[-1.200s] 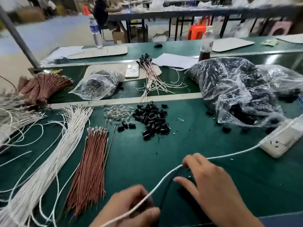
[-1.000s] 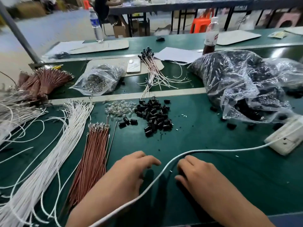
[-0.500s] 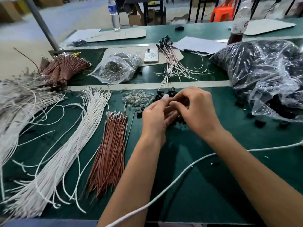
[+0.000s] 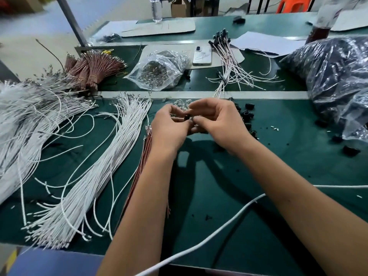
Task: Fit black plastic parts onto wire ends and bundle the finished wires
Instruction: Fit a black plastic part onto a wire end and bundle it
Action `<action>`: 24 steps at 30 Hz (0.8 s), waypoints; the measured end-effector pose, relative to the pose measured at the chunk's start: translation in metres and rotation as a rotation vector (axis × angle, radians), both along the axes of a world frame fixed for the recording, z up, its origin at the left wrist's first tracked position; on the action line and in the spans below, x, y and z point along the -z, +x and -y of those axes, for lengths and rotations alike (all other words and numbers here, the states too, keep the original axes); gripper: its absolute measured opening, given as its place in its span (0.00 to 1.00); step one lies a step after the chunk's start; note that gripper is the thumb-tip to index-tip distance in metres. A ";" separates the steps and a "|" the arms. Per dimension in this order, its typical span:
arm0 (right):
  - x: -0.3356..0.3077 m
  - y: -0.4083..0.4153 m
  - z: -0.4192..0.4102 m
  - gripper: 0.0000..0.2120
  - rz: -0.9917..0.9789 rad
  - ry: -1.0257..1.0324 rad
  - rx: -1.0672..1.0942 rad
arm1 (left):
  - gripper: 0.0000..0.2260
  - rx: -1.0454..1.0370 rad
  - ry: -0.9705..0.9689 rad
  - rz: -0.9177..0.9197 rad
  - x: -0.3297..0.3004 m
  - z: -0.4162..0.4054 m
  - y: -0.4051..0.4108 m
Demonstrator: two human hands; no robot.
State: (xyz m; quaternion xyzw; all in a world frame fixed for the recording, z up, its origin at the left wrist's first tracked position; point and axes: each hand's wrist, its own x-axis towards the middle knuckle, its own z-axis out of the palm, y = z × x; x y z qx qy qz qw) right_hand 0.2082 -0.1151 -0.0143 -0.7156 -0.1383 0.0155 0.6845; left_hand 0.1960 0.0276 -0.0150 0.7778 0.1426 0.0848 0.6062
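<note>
A green worktop (image 4: pixel 229 196) fills the view, and on its right side lies a big clear plastic bag (image 4: pixel 334 80) stuffed with dark pieces. Across the left spreads a wide tangle of white wires (image 4: pixel 25 120), with a straighter sheaf of white wires (image 4: pixel 103 166) lying beside it toward the middle. Just right of that sheaf, partly hidden under the left forearm, is a bundle of brown wires (image 4: pixel 146 148). Further back on the left sits a tied bunch of brown wires (image 4: pixel 93 68), a smaller clear bag (image 4: pixel 159 70) of metal bits near it, and to the right a fanned group of finished wires (image 4: pixel 231 64) with black ends. A thick white cable (image 4: pixel 219 232) runs across the near edge under the right forearm. The left hand (image 4: pixel 169 128) and right hand (image 4: pixel 219 124) meet above the middle of the worktop, fingertips pinched together on a small black part (image 4: pixel 187 118); which hand bears it I cannot tell. Loose black plastic parts (image 4: pixel 248 114) lie scattered just right of the right hand, and a phone (image 4: pixel 202 55) rests face down at the back.
</note>
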 end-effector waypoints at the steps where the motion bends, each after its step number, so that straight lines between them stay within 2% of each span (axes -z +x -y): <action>1: 0.001 -0.002 -0.002 0.11 -0.015 -0.003 0.001 | 0.11 0.024 0.035 -0.009 0.000 -0.007 0.000; 2: 0.001 -0.003 -0.004 0.09 0.006 -0.074 0.036 | 0.11 0.021 0.046 0.000 -0.001 -0.014 0.001; 4: 0.001 -0.004 -0.009 0.02 0.159 -0.438 0.130 | 0.11 -0.048 0.046 0.050 -0.002 -0.026 0.002; 5: 0.000 -0.006 -0.014 0.05 0.207 -0.649 0.118 | 0.10 -0.095 0.051 0.083 -0.003 -0.030 0.001; 7: -0.003 -0.015 -0.029 0.18 0.156 -0.993 0.024 | 0.09 -0.181 0.020 0.145 -0.005 -0.033 0.000; 9: -0.007 -0.023 -0.048 0.26 0.102 -1.158 0.003 | 0.09 -0.254 -0.068 0.194 -0.007 -0.030 -0.001; 13: -0.015 -0.034 -0.072 0.18 0.129 -1.172 -0.027 | 0.05 -0.314 -0.166 0.263 -0.012 -0.022 -0.005; 19: -0.025 -0.044 -0.084 0.07 0.091 -1.198 -0.029 | 0.06 -0.375 -0.196 0.322 -0.016 -0.017 -0.009; 23: -0.029 -0.037 -0.078 0.05 -0.059 -1.138 -0.032 | 0.07 -0.379 -0.217 0.322 -0.017 -0.015 -0.009; 24: -0.029 -0.031 -0.072 0.09 -0.078 -1.118 -0.039 | 0.08 -0.373 -0.213 0.317 -0.018 -0.014 -0.009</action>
